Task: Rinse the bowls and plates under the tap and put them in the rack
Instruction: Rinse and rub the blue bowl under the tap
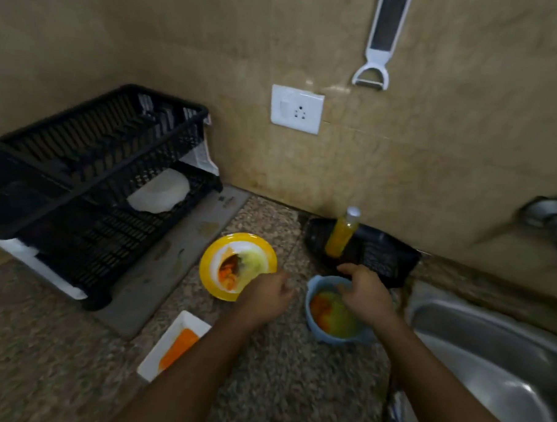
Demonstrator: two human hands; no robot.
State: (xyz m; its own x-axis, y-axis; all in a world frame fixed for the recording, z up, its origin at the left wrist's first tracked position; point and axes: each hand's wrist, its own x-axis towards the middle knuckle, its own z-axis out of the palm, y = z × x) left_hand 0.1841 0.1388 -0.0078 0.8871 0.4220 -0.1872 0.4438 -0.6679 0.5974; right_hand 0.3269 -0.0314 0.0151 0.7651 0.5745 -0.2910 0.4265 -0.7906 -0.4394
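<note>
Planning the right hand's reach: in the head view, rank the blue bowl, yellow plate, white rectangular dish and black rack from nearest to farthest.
From the right hand:
1. Blue bowl, directly under it.
2. Yellow plate, to the left.
3. White rectangular dish, lower left.
4. Black rack, far left.

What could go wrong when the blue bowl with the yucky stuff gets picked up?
The blue bowl has orange and green mess in it, and the right hand is only over its rim, so it might tip and spill on the counter on its way to the sink. The left hand is near the yellow plate and could bump it.
</note>
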